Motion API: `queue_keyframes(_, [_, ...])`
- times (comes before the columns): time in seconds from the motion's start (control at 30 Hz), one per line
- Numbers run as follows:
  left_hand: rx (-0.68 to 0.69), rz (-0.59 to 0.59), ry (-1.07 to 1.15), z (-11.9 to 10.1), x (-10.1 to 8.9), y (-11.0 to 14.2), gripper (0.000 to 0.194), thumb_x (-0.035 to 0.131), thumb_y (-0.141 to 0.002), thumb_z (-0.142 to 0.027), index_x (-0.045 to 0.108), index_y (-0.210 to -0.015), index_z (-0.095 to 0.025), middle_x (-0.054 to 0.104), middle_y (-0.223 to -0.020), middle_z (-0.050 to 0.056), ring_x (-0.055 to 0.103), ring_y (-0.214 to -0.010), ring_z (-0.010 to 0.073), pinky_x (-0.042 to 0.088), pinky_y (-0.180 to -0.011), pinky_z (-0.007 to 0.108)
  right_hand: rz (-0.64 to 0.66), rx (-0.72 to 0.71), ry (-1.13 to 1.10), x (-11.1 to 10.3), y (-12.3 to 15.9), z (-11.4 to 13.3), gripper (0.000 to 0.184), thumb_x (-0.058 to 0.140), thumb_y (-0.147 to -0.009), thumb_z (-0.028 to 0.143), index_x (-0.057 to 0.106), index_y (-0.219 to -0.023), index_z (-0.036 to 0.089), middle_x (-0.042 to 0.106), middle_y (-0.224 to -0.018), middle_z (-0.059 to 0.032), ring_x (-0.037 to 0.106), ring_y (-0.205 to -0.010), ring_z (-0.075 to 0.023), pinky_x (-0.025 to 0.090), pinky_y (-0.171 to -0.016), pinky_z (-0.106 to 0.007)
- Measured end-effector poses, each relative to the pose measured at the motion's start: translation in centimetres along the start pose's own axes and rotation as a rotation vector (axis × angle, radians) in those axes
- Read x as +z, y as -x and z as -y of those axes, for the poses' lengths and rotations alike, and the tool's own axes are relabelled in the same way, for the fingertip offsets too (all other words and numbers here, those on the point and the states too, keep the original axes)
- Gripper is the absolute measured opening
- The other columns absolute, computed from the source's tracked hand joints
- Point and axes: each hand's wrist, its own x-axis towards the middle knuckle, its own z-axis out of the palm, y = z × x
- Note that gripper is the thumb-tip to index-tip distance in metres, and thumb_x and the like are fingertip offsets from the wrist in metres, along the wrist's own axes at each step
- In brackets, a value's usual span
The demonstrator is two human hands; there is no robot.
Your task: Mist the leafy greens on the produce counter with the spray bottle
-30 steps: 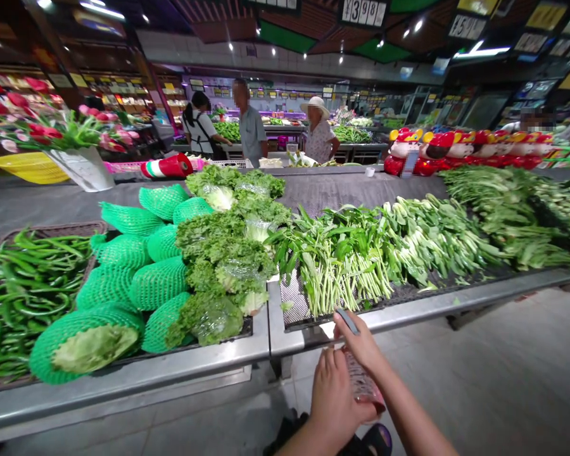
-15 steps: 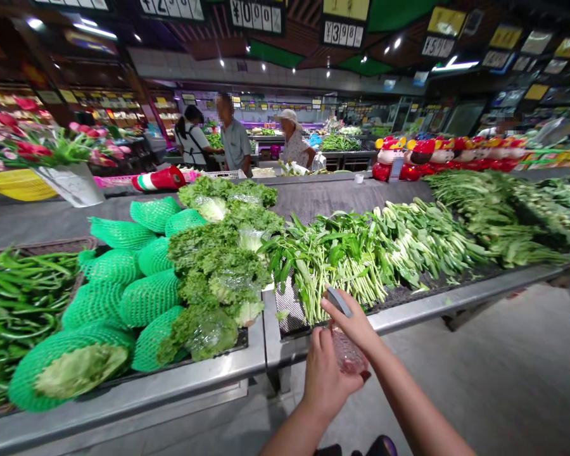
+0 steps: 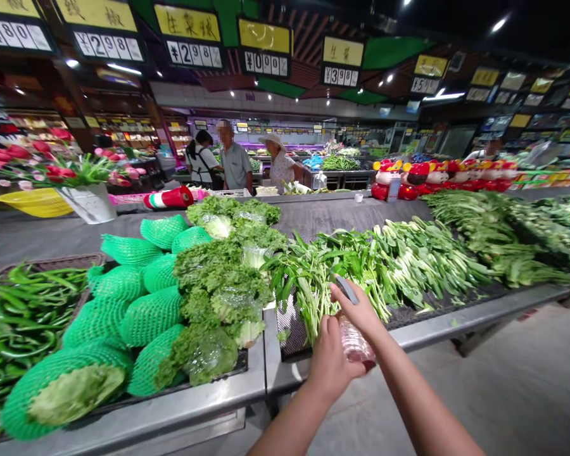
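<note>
Both my hands are closed around a clear pinkish spray bottle point(image 3: 354, 341) with a grey trigger head. My right hand point(image 3: 361, 310) grips its top, by the grey part. Lower down, my left hand point(image 3: 331, 360) wraps the body from the left, with its thumb under the base. The bottle is held over the front edge of the counter. Just beyond it lie long-stemmed leafy greens point(image 3: 320, 266) on a black mesh mat point(image 3: 289, 323). Left of these sit curly lettuces point(image 3: 223, 278), some in clear film, and lettuce heads in green foam nets point(image 3: 152, 313).
A metal rail point(image 3: 422, 332) runs along the counter front. Green chili peppers point(image 3: 23, 316) fill a basket at left. A flower bucket point(image 3: 89, 202), a yellow basket point(image 3: 38, 201) and red figurines point(image 3: 411, 180) stand behind. Several people are beyond the counter.
The view has tilted up, so the counter sits lower and more price signs show. My hands keep their hold on the spray bottle and appear slightly farther right.
</note>
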Motion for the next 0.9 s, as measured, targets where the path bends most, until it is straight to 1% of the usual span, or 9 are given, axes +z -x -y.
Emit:
queue_keyframes(0.1, [0.021,0.025,-0.010,-0.4,0.5,-0.1,0.073,0.082,-0.045,-0.029,0.036,-0.102,-0.018,0.039,-0.104,0.004,0.045,-0.098,0.0221,0.040,-0.089,0.034,-0.037,-0.022,0.046,-0.9,0.1,-0.1,0.033,0.047,-0.082,0.049,0.056,-0.067,0.020,0.056,-0.062,-0.0010,0.053,-0.056,-0.0161,0.042,-0.052,-0.027])
queue_keyframes(0.2, [0.044,0.060,-0.012,-0.6,1.0,-0.2,0.075,0.081,-0.047,-0.030,0.035,-0.106,-0.019,0.038,-0.108,0.005,0.044,-0.102,0.0230,0.039,-0.091,0.035,-0.058,0.014,0.032,-1.7,0.4,-0.5,0.033,0.047,-0.081,0.050,0.057,-0.069,0.021,0.056,-0.060,-0.0010,0.052,-0.054,-0.0162,0.041,-0.050,-0.028])
queue_keyframes(0.27, [0.050,0.096,-0.019,-0.9,1.2,-0.3,0.077,0.080,-0.049,-0.032,0.034,-0.110,-0.019,0.038,-0.111,0.006,0.044,-0.103,0.0237,0.039,-0.091,0.035,-0.094,0.044,0.008,-2.3,0.6,-0.7,0.033,0.049,-0.079,0.052,0.061,-0.077,0.021,0.059,-0.063,-0.0019,0.054,-0.056,-0.0174,0.043,-0.051,-0.029])
queue_keyframes(0.37, [0.077,0.146,-0.040,-1.6,1.5,-0.7,0.082,0.079,-0.053,-0.036,0.031,-0.117,-0.021,0.038,-0.114,0.006,0.042,-0.107,0.0246,0.037,-0.093,0.036,-0.189,0.066,-0.030,-3.2,0.6,-0.9,0.039,0.051,-0.077,0.053,0.061,-0.098,0.021,0.064,-0.073,-0.0038,0.058,-0.064,-0.0198,0.045,-0.055,-0.030])
queue_keyframes(0.43, [0.102,0.166,-0.054,-2.2,1.7,-0.9,0.083,0.078,-0.055,-0.037,0.029,-0.120,-0.021,0.038,-0.115,0.006,0.041,-0.109,0.0249,0.035,-0.096,0.036,-0.240,0.071,-0.040,-3.9,0.7,-0.8,0.042,0.052,-0.077,0.053,0.060,-0.103,0.021,0.064,-0.077,-0.0043,0.059,-0.066,-0.0198,0.046,-0.057,-0.030])
queue_keyframes(0.6, [0.108,0.220,-0.065,-3.4,2.4,-0.9,0.080,0.076,-0.057,-0.036,0.030,-0.120,-0.020,0.039,-0.115,0.006,0.041,-0.110,0.0252,0.035,-0.096,0.037,-0.251,0.068,-0.004,-5.4,1.2,-0.9,0.035,0.051,-0.078,0.053,0.062,-0.082,0.020,0.059,-0.064,-0.0022,0.054,-0.058,-0.0170,0.045,-0.052,-0.028])
queue_keyframes(0.67, [0.113,0.235,-0.064,-3.7,2.6,-0.7,0.078,0.076,-0.057,-0.035,0.031,-0.119,-0.020,0.040,-0.114,0.006,0.041,-0.110,0.0250,0.034,-0.097,0.036,-0.253,0.071,-0.007,-5.8,1.6,-1.0,0.035,0.051,-0.078,0.053,0.061,-0.078,0.020,0.055,-0.059,-0.0008,0.051,-0.054,-0.0159,0.044,-0.049,-0.027])
queue_keyframes(0.8, [0.122,0.266,-0.097,-4.1,3.0,-0.4,0.074,0.074,-0.060,-0.034,0.031,-0.118,-0.021,0.040,-0.114,0.006,0.042,-0.109,0.0251,0.034,-0.096,0.037,-0.277,0.113,-0.048,-6.4,2.2,-1.4,0.037,0.052,-0.078,0.053,0.061,-0.090,0.020,0.055,-0.059,0.0001,0.051,-0.052,-0.0158,0.044,-0.046,-0.027])
queue_keyframes(0.9, [0.131,0.282,-0.113,-4.6,3.1,-0.2,0.078,0.075,-0.060,-0.035,0.029,-0.121,-0.022,0.039,-0.115,0.005,0.042,-0.109,0.0252,0.034,-0.096,0.037,-0.300,0.134,-0.057,-6.9,2.7,-1.6,0.042,0.053,-0.076,0.054,0.061,-0.097,0.019,0.062,-0.067,-0.0036,0.056,-0.061,-0.0187,0.045,-0.048,-0.027])
